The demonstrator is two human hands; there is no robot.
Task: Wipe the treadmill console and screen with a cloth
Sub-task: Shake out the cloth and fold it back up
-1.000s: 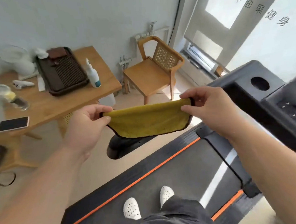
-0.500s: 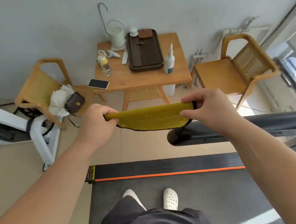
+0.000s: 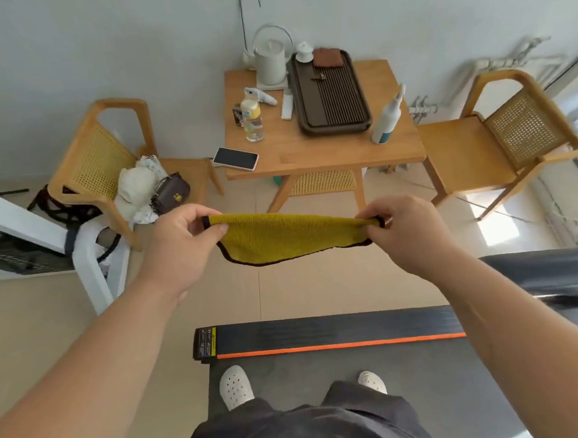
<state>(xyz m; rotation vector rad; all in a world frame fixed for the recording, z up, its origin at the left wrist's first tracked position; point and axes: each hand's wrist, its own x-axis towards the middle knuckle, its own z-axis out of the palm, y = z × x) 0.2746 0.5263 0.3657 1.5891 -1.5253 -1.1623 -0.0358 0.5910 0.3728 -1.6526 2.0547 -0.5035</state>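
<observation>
1. pinched at the fingertips [image 3: 213, 228] of the left hand [image 3: 180, 240]: one top corner of the yellow cloth [image 3: 282, 238], nipped between thumb and forefinger at the black edging.
2. likewise at the right hand [image 3: 407, 232]: the other top corner, gripped between thumb and curled fingers.
3. stretched along its top edge between the two grips, sagging below, held in mid-air and touching nothing else.
4. judged as a readying step: spreading or squaring the cloth, with no wiping begun and no console or screen in view.
5. next, probably: turning toward the console, gathering the cloth into one palm, then pressing it flat to the panel. at the right edge, only a dark handrail [image 3: 554, 270].
6. underfoot: dark treadmill deck [image 3: 321, 332] with an orange stripe, white shoes [image 3: 236, 386] on the belt.
7. beyond, on a pale tiled floor: a wooden table [image 3: 328, 159] bearing a spray bottle [image 3: 388, 118], a phone [image 3: 236, 158], a dark slatted tray [image 3: 331, 97] and a white kettle [image 3: 271, 62].
8. flanking it: a cane-backed chair [image 3: 512, 137] on the right and another on the left holding a small dark bag [image 3: 171, 192]; a white machine frame [image 3: 27, 228] at far left.
</observation>
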